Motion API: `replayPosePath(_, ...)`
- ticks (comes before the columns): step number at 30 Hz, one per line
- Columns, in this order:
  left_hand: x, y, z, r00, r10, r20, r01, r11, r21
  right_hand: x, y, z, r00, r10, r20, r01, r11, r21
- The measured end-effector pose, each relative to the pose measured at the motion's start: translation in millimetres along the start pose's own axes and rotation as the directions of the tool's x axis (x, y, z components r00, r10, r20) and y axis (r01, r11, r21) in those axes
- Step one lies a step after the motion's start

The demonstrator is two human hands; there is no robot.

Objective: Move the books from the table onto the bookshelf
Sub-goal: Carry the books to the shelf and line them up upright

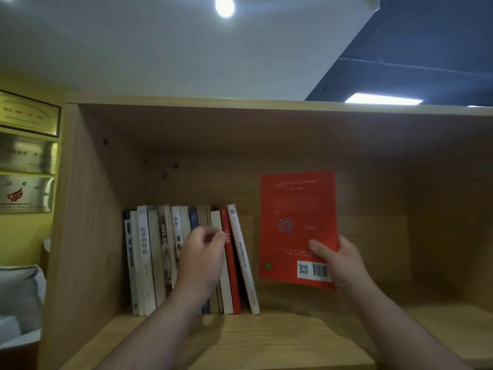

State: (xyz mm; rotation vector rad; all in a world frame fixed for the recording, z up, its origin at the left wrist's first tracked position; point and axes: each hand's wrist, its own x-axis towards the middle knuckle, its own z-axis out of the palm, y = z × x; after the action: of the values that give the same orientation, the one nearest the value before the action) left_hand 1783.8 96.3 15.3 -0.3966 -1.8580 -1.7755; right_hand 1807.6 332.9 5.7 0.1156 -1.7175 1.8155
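A wooden bookshelf [240,340] fills the view, and I look into one open compartment. Several books [149,260] stand upright at its left, the rightmost one [241,255] leaning left against a red spine. My left hand [204,256] is in front of the row's middle, fingers loosely curled near the spines, holding nothing I can see. My right hand [337,259] grips an orange-red book [297,217] by its lower right corner, thumb on the back cover. That book hangs upright in the air, back cover with barcode facing me, right of the row.
The shelf board to the right of the row is bare wood. The compartment's left wall [88,209] and top board [266,105] frame it. Metal plaques [26,161] hang on the yellow wall at the left. A grey cushion [18,287] sits at lower left.
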Motion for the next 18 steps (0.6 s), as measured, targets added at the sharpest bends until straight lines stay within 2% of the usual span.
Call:
replayPosePath(3, -1.5, -2.7, -1.7, 0.998, -0.056, 0.029, 0.053, 0.994, 0.09, -0.4, 8.3, 15.0, 0.995, -0.09, -0.047, 0.082, 0.985, -0.151)
replayPosePath(7, -4.5, -8.0, -1.8, 0.997, -0.04, 0.062, 0.029, 0.986, 0.164, -4.6, 26.5, 48.7, 0.99, -0.116, 0.08, 0.138, 0.923, -0.359)
replayPosePath(10, -2.2, -13.3, -1.6, 0.997, -0.025, 0.077, 0.012, 0.987, 0.163, -12.3, 30.1, 67.4, 0.974, 0.007, 0.227, 0.066, 0.948, -0.312)
replayPosePath(13, 7.8, -16.4, -5.5, 0.995, 0.03, 0.093, -0.048, 0.979, 0.196, -12.9, 37.1, 75.2, 0.96, 0.064, 0.273, 0.021, 0.955, -0.297)
replayPosePath(18, 34.3, -14.1, -21.6, 0.972, 0.125, 0.197, -0.196, 0.895, 0.4, -19.7, 37.0, 83.6, 0.903, 0.093, 0.419, 0.101, 0.903, -0.418)
